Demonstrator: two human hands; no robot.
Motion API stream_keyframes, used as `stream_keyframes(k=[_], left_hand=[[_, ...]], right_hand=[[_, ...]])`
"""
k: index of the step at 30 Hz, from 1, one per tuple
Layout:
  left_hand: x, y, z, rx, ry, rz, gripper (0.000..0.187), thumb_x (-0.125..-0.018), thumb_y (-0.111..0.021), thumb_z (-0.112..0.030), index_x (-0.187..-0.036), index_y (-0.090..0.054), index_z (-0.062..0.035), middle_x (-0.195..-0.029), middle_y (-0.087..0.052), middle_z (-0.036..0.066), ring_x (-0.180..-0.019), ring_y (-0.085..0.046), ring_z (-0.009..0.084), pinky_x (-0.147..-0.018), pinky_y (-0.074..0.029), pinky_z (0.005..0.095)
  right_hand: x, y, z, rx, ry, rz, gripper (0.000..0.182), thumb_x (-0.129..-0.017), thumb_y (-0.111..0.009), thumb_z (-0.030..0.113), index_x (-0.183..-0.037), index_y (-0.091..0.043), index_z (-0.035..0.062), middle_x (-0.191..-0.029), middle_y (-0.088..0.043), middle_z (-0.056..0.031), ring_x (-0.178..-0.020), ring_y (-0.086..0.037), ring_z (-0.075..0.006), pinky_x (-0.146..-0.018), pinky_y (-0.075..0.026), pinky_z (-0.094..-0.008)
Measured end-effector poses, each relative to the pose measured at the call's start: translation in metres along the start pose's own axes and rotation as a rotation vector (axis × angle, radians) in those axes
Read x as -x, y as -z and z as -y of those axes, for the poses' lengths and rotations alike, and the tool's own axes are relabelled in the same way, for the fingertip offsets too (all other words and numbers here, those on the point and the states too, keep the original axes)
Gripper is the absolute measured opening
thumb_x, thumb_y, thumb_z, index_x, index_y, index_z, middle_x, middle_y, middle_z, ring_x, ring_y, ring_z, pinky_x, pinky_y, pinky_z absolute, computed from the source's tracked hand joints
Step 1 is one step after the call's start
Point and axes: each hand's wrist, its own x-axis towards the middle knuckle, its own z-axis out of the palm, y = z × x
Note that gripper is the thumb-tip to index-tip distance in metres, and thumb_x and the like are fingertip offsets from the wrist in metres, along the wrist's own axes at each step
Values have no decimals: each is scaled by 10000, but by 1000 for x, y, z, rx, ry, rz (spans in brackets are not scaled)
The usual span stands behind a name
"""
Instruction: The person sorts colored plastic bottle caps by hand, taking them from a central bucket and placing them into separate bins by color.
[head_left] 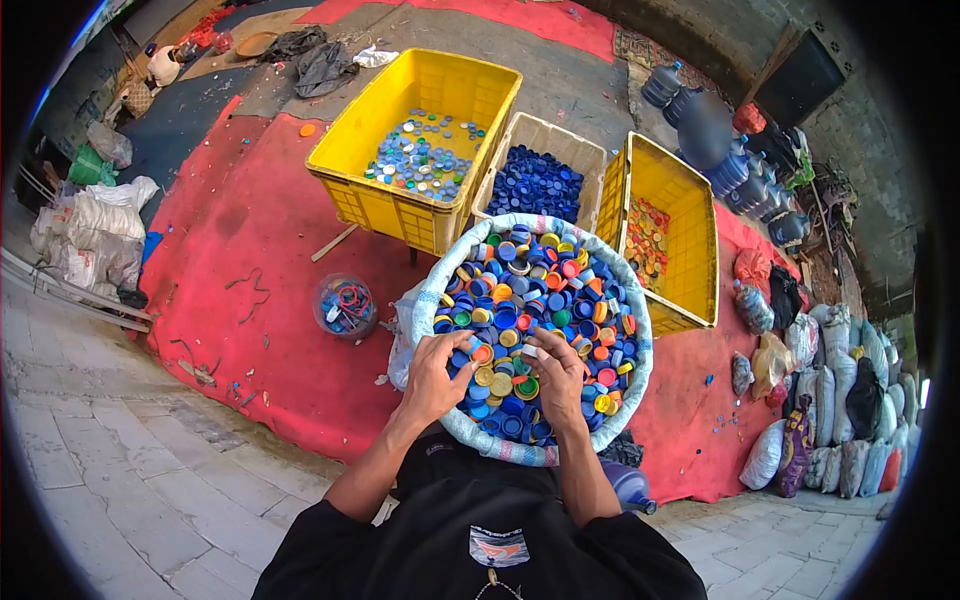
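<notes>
Right in front of me stands a wide round sack (643, 345) with a rolled pale-blue rim, heaped with bottle caps (508, 300) in blue, yellow, orange, green and white. My left hand (432, 380) is over its near left part, thumb and fingers closed around a light-blue bottle cap (466, 346). Over the middle of the heap, my right hand (558, 378) pinches a white bottle cap (530, 351) between thumb and fingertips. Loose caps lie directly beneath both hands.
Beyond the sack stand a yellow crate (345, 190) with light-blue and white caps, a whitish crate (592, 160) of dark-blue caps and another yellow crate (690, 240) with orange caps. A clear tub (345, 306) sits left. Filled sacks (845, 395) and water jugs (735, 170) line the right.
</notes>
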Motion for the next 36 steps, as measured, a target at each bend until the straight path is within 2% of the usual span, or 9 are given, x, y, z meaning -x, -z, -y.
stream_keyframes(k=[5,11,16,22,26,29,30,33,36], left_hand=[[-24,0,-4,-347,-187,39,626,-731,-693,-15,-1329,-511,-51,-1120,-658,61,-1043,-525,269,-945,-395,398],[-38,11,-4,-491,-133,311,750,-706,-742,-40,-1401,-470,-123,-1183,-647,21,-982,-502,252,-918,-382,380],[-46,8,7,-534,-151,362,705,-690,-790,-79,-1345,-537,-130,-1177,-650,19,-969,-519,237,-910,-386,369],[-43,18,-3,-288,-141,198,618,-703,-786,-86,-1284,-575,-98,-1041,-634,69,-1000,-564,220,-917,-416,362],[-32,19,17,454,26,103,555,-752,-751,-47,-1262,-536,-9,-1053,-613,78,-976,-604,177,-867,-498,348],[-14,19,12,1072,213,2,513,-753,-694,6,-1234,-515,-8,-1079,-598,74,-1017,-608,186,-915,-489,334],[-10,21,6,1184,224,-40,439,-763,-634,10,-1183,-508,-7,-1057,-592,79,-988,-611,192,-890,-497,356],[7,22,13,1561,266,-66,363,-809,-604,-60,-1163,-531,-30,-1056,-563,81,-937,-588,198,-840,-499,359],[22,20,15,1575,387,-150,260,-843,-562,-72,-1100,-550,-39,-980,-577,70,-894,-580,190,-790,-495,352]], right_hand=[[6,1,7,-378,35,-109,348,-916,-559,106,-1228,-519,-41,-1052,-621,-106,-948,-644,-213,-859,-529,-357],[18,13,10,-581,-53,-16,397,-863,-534,196,-1188,-537,-31,-1035,-637,-146,-914,-635,-243,-834,-520,-400],[25,16,4,-719,-120,58,380,-881,-535,264,-1151,-568,-1,-980,-639,-112,-877,-618,-209,-767,-517,-387],[23,8,13,-670,-261,-73,239,-883,-637,292,-876,-600,56,-857,-624,-63,-751,-607,-189,-712,-505,-342],[8,8,1,-297,-230,-28,203,-820,-741,193,-853,-604,47,-758,-611,-43,-662,-590,-178,-622,-488,-314],[-2,-16,19,722,76,95,218,-811,-728,171,-936,-634,20,-794,-630,-86,-665,-601,-207,-616,-495,-330],[-6,-24,26,879,218,146,265,-781,-711,125,-1013,-646,14,-855,-654,-139,-738,-619,-276,-679,-507,-362],[-26,-38,19,1013,456,268,266,-764,-692,94,-1015,-647,18,-907,-666,-161,-839,-613,-336,-760,-502,-399],[-35,-54,23,1139,426,334,299,-741,-673,64,-1034,-639,13,-929,-665,-163,-863,-595,-359,-801,-483,-432]])
